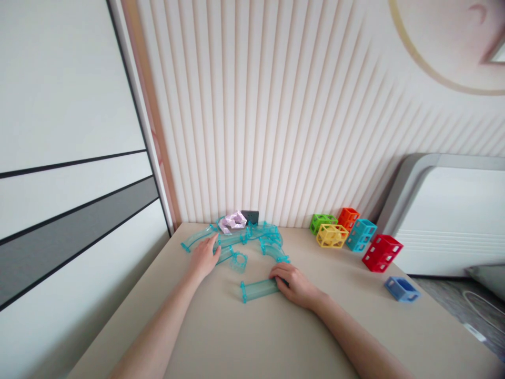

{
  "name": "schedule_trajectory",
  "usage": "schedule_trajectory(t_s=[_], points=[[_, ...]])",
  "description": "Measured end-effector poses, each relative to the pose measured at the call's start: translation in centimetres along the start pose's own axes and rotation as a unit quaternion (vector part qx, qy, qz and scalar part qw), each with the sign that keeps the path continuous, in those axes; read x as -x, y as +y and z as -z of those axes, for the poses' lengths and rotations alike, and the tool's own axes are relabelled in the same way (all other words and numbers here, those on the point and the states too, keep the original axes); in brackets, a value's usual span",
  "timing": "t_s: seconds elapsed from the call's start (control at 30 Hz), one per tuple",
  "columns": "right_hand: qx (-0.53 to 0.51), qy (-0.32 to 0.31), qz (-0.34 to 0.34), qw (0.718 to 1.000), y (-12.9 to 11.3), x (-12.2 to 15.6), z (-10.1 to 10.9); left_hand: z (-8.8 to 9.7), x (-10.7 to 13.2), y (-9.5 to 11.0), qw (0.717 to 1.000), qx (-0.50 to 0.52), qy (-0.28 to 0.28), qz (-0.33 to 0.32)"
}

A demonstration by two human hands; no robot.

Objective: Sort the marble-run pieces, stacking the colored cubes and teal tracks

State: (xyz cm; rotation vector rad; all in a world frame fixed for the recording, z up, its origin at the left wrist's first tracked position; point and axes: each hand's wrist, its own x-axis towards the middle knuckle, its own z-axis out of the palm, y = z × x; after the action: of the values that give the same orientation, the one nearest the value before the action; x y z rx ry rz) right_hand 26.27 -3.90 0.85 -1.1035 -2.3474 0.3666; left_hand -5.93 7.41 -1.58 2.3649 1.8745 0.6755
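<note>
My left hand (pixel 205 257) reaches into a pile of clear teal track pieces (pixel 252 238) at the back of the beige table (pixel 236 331). Its fingers curl over a curved piece (pixel 199 237). My right hand (pixel 294 283) rests on the table with its fingers closed on the right end of a straight teal track piece (pixel 258 289), which lies flat in front of the pile. A small square teal piece (pixel 239 261) sits between the two hands. A pale purple piece (pixel 232 221) and a dark grey block (pixel 250 216) lie at the back of the pile.
Several open-frame cubes stand at the right: green (pixel 321 222), orange (pixel 348 217), yellow (pixel 332 236), teal (pixel 361 234), red (pixel 382 252) and a flat blue one (pixel 401 289) near the table's right edge. A ribbed wall lies behind; a white unit (pixel 453 216) stands at right.
</note>
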Motion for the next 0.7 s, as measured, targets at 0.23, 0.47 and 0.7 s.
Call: schedule_trajectory(t_s=[0.23,0.47,0.7], points=[[0.000,-0.001,-0.002,1.000,0.3,0.1,-0.2,-0.9,-0.2,-0.4,0.998,0.034,0.054,-0.020],[0.002,0.002,-0.001,1.000,0.1,0.0,-0.1,-1.3,-0.2,-0.6,0.995,0.063,0.070,-0.025],[-0.001,0.006,0.003,1.000,0.2,0.0,-0.2,-0.9,0.0,-0.4,0.995,0.074,0.041,-0.056]])
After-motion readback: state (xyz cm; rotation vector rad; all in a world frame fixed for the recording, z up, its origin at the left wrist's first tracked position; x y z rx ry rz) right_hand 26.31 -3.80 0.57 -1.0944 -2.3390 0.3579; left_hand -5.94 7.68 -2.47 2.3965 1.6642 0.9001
